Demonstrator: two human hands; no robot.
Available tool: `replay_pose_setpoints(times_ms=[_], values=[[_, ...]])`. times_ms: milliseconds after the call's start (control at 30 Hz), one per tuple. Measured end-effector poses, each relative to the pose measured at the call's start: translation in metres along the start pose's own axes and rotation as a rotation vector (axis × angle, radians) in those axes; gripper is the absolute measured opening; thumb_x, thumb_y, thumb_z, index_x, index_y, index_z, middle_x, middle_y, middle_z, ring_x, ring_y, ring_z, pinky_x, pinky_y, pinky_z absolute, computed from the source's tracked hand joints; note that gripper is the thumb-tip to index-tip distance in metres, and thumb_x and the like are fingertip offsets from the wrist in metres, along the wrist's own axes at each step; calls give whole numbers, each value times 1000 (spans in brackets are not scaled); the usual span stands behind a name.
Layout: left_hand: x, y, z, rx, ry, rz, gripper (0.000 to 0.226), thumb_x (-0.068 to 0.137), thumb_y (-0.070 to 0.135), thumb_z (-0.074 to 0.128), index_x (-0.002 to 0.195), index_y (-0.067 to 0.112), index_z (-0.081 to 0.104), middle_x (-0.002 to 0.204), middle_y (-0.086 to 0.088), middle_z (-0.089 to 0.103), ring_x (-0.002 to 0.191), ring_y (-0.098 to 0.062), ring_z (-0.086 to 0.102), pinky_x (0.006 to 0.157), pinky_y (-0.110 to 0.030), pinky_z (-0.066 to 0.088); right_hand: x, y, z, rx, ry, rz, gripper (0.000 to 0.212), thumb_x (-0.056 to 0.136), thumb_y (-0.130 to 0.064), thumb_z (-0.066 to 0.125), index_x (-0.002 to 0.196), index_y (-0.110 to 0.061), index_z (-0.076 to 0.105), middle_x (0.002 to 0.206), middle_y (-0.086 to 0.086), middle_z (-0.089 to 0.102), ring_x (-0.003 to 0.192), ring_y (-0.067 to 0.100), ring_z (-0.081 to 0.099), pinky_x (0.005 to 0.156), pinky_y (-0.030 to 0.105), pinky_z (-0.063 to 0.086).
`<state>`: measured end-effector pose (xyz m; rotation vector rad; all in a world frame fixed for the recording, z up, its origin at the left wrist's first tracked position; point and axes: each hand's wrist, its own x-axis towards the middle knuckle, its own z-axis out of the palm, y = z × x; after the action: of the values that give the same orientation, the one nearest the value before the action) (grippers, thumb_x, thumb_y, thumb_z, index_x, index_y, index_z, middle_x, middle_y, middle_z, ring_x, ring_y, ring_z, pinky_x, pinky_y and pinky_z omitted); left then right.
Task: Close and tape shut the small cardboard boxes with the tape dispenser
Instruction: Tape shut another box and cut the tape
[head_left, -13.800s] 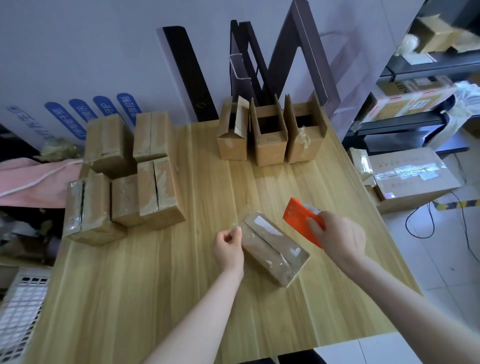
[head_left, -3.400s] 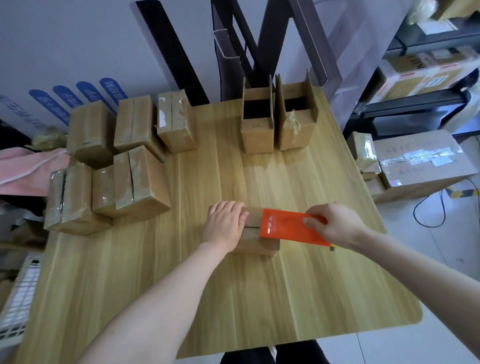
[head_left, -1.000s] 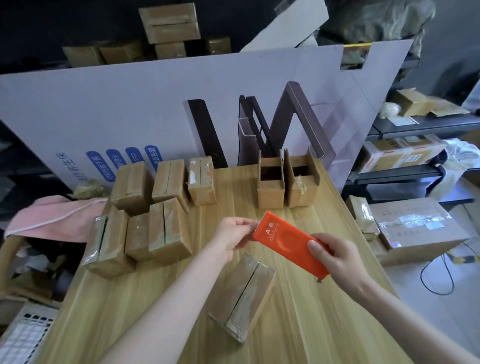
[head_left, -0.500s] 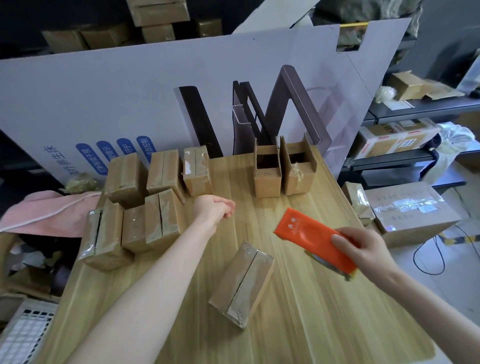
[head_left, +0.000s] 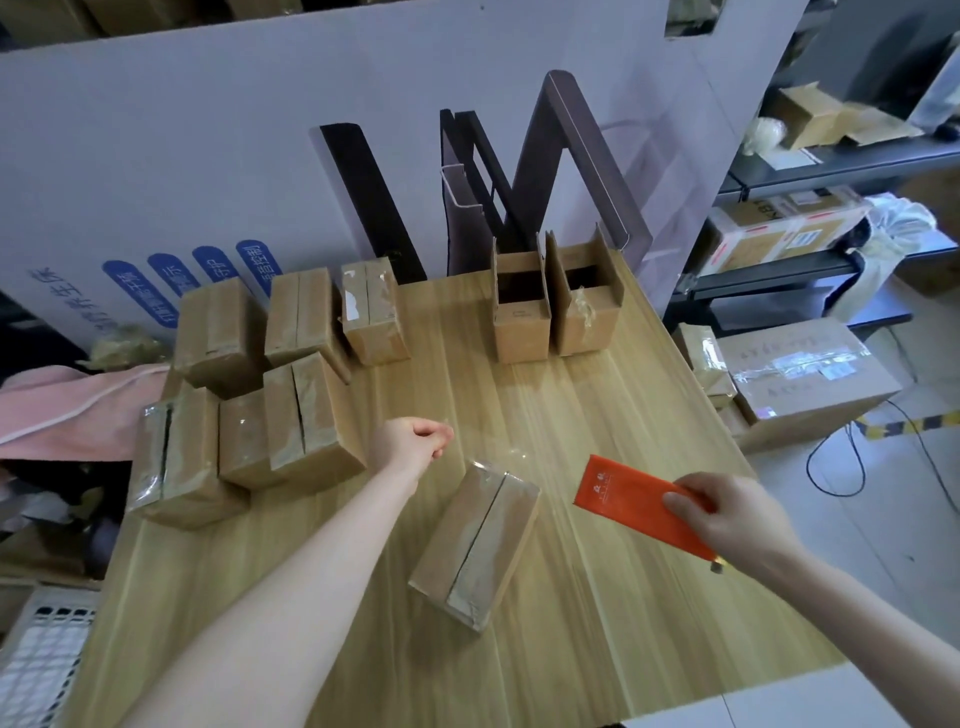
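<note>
A closed small cardboard box (head_left: 475, 540) lies tilted on the wooden table (head_left: 597, 613), glossy tape along its seam and ends. My right hand (head_left: 737, 519) grips the orange tape dispenser (head_left: 639, 499) just right of that box, above the tabletop. My left hand (head_left: 415, 441) hovers up and left of the box with fingers pinched; a faint strip of clear tape (head_left: 511, 454) glints between it and the dispenser. Two open boxes (head_left: 519, 317) (head_left: 584, 306) stand upright at the table's back edge.
Several taped boxes (head_left: 291, 415) are piled at the table's back left. A large white board (head_left: 208, 156) leans behind the table. Shelves and a big carton (head_left: 800, 369) stand on the floor to the right. A white crate (head_left: 41, 660) sits at lower left.
My left hand drew away from the dispenser's nose toward the left, stretching out clear tape. My right hand lowered the dispenser to the right of the closed box.
</note>
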<state>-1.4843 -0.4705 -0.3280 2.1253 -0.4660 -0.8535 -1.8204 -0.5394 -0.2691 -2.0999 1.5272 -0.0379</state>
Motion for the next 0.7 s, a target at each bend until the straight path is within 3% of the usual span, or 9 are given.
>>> replay_pose_setpoints(times_ms=[200, 333, 433, 500, 600, 700], values=[[14, -17, 9, -8, -3, -36, 11, 78, 23, 80, 70, 20, 73, 58, 0, 67, 51, -10, 57, 62, -24, 49, 8, -2, 9, -40, -39, 26, 16, 90, -37, 56, 80, -30, 66, 65, -7, 65, 40, 5, 60, 57, 29, 51], [24, -30, 16, 4, -13, -50, 19, 77, 25, 81, 62, 27, 70, 56, 2, 67, 52, -12, 58, 71, -32, 54, 14, -1, 19, -93, -48, 32, 16, 90, -39, 56, 79, -32, 64, 61, -12, 62, 49, 10, 63, 46, 21, 35], [29, -41, 22, -2, -27, -64, 18, 76, 26, 81, 62, 28, 70, 56, 3, 68, 53, -11, 59, 76, -34, 56, 17, -2, 29, -142, -57, 40, 17, 90, -45, 53, 84, -33, 64, 63, -9, 65, 44, 8, 62, 54, 23, 48], [30, -47, 26, -10, -32, -80, 18, 77, 23, 80, 64, 30, 70, 61, 1, 71, 58, -12, 62, 80, -37, 57, 19, -4, 36, -218, -37, 29, 22, 90, -47, 51, 90, -32, 67, 68, -8, 66, 56, 12, 64, 59, 25, 50], [27, -53, 34, -8, -28, -94, 17, 80, 19, 77, 66, 28, 72, 66, 1, 71, 61, -14, 64, 81, -35, 58, 21, -14, 47, -316, -21, -11, 27, 90, -47, 48, 95, -28, 67, 76, -6, 66, 78, 17, 65, 56, 25, 39], [21, -57, 46, 36, -48, -87, 8, 85, 20, 72, 86, 16, 79, 78, 3, 74, 65, -11, 66, 76, -26, 54, 21, -26, 58, -340, -12, -34, 29, 92, -47, 46, 99, -27, 65, 84, -4, 69, 84, 20, 65, 58, 25, 40]])
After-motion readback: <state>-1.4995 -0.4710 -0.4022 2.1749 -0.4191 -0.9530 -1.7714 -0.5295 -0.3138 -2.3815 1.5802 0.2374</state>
